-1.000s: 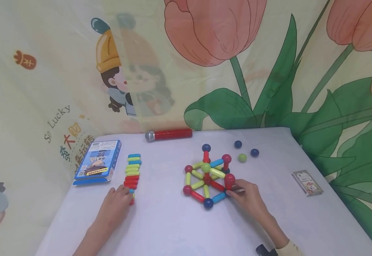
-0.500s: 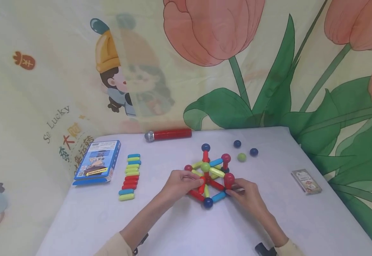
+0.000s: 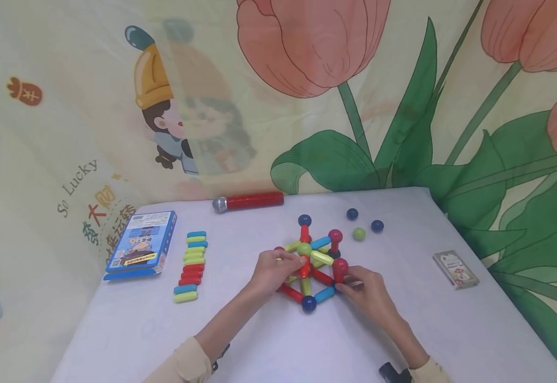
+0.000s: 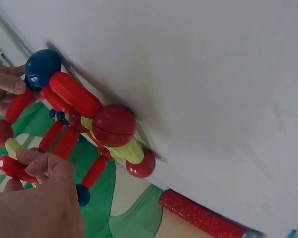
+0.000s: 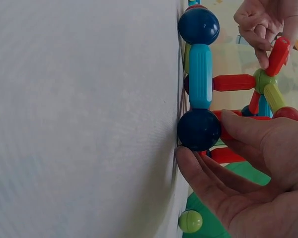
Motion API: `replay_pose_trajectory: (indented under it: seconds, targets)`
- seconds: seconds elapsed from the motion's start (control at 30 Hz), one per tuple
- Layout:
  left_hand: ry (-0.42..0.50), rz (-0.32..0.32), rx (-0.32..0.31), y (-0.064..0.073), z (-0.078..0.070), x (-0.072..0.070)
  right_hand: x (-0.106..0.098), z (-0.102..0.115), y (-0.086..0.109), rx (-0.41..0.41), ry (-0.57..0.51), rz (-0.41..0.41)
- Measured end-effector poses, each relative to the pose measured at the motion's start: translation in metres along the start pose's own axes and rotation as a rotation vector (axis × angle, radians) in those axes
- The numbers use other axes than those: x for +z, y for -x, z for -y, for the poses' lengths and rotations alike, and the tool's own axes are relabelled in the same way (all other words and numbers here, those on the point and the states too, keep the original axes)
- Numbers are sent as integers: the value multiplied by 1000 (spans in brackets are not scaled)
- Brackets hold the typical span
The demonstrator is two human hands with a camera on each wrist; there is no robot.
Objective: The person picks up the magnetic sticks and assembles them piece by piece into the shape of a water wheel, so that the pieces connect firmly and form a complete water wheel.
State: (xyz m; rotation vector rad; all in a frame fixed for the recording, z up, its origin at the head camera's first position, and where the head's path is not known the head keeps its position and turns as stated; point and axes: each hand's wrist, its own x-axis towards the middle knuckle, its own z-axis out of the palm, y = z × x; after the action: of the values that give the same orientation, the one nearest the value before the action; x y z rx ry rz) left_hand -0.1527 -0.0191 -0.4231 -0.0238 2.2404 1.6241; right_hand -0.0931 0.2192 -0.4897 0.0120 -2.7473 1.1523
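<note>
A magnetic ball-and-rod structure stands on the white table, its rods red, blue and yellow-green. My left hand pinches a loose red rod between thumb and fingers. In the right wrist view one end of that rod meets the green ball at the structure's raised centre, and the rod slants away from it. My right hand grips a dark blue ball at the structure's right base corner, below a red ball on an upright red rod. The left hand hides part of the structure's left side in the head view.
Left of the structure lies a column of spare rods in several colours. Beyond them is a blue box. A red microphone-shaped object lies at the back. Loose balls sit behind right, and a small card box lies far right.
My left hand has taken a red rod from the near end of the column and carried it right to the structure's green ball. The right hand keeps its hold on the base corner.
</note>
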Motion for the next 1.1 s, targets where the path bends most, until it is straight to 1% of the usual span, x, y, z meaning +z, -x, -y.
replay_pose_trajectory:
  seconds: [0.1,0.2,0.3,0.37,0.47,0.57,0.8,0.9,1.0,1.07,1.1]
  targets:
    - [-51,-35,93,-2,2,-2,0,-1,0,-5,6,-3]
    - [-103,-58,219,-5,4,-3,0,-1,0,-11,10,-12]
    - [-129,-65,281,-8,6,-2,0,-1,0,-17,7,-14]
    - [-142,-75,292,-9,6,0,0,-1,-1,-16,2,-8]
    - [-141,-86,281,-9,5,2,0,-1,-1,-12,-5,0]
    - [-139,-75,292,-8,4,3,0,-2,-1,-11,-7,-3]
    - [-153,-74,288,-7,4,4,0,-2,-1,-11,-13,4]
    - [-164,-65,304,-6,5,3,0,-2,-1,-7,-12,9]
    - [-191,-42,323,-6,5,-2,-1,-1,-1,-3,-9,9]
    - [-235,-37,348,-5,5,-10,0,-1,0,2,-4,5]
    - [-270,-39,365,-5,6,-17,0,-1,0,3,-1,2]
